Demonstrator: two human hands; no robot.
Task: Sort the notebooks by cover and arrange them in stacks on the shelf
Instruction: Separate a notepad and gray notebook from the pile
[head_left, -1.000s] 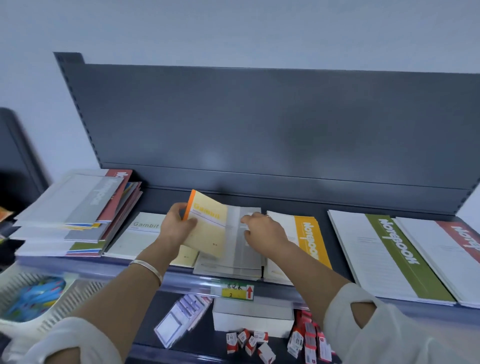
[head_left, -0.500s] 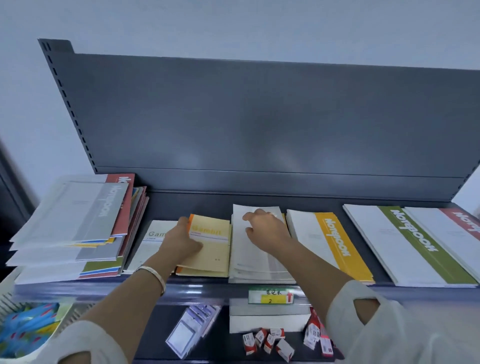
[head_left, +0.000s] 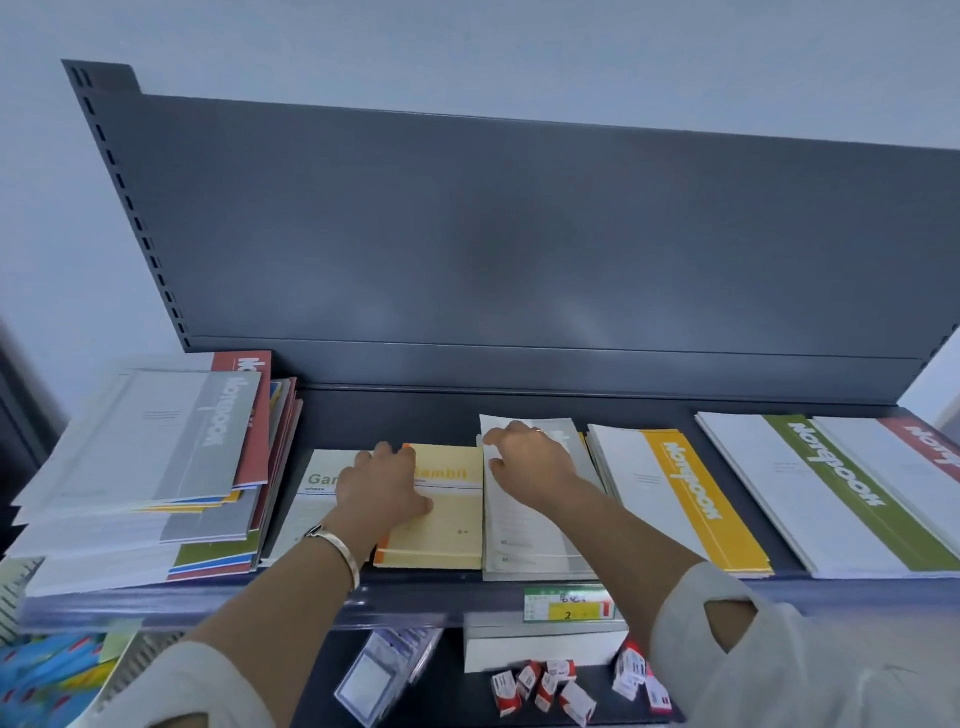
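My left hand (head_left: 382, 486) rests flat on a pale yellow Gambit notebook with an orange spine (head_left: 441, 519), which lies flat on the dark shelf (head_left: 395, 415). A white Gambit notebook with green lettering (head_left: 311, 499) lies just left of it, partly under my wrist. My right hand (head_left: 527, 460) touches the top of a stack of grey-white notebooks (head_left: 524, 540) beside the yellow one, fingers loosely bent. To the right lie a yellow-striped Notebook stack (head_left: 680, 493), a green-striped stack (head_left: 831, 488) and a red-striped one (head_left: 930, 447).
An untidy pile of mixed notebooks (head_left: 156, 467) fills the shelf's left end. Below the shelf edge sit a price tag (head_left: 566, 605), a white block (head_left: 540, 647), small red-and-white boxes (head_left: 545, 686) and a clear packet (head_left: 379, 675). A white basket (head_left: 47, 675) stands lower left.
My left hand has laid the tilted yellow notebook flat on the shelf and now rests on it. My right hand slid along the grey-white stack.
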